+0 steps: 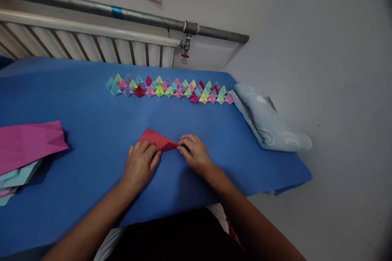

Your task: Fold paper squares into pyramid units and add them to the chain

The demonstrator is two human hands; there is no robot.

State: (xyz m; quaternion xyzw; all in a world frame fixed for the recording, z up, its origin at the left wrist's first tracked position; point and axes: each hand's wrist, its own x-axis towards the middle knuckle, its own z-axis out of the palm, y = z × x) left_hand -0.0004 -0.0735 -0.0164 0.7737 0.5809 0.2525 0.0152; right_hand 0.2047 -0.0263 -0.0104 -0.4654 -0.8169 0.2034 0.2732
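Observation:
A red folded paper [157, 140] lies on the blue-covered table between my hands, with a pointed tip toward the right. My left hand [143, 160] is closed on its lower left edge, the fingers bent over the paper. At the right tip, the fingertips of my right hand [193, 151] pinch the paper's narrow point. Beyond my hands, rows of small folded paper pieces [169, 91] in many colours stretch across the table.
A stack of coloured paper with a magenta sheet [30, 142] on top lies at the left. A folded light-blue cloth [269, 122] rests at the right edge of the blue table cover [92, 130]. Behind are a radiator [101, 47] and a metal pipe [147, 19].

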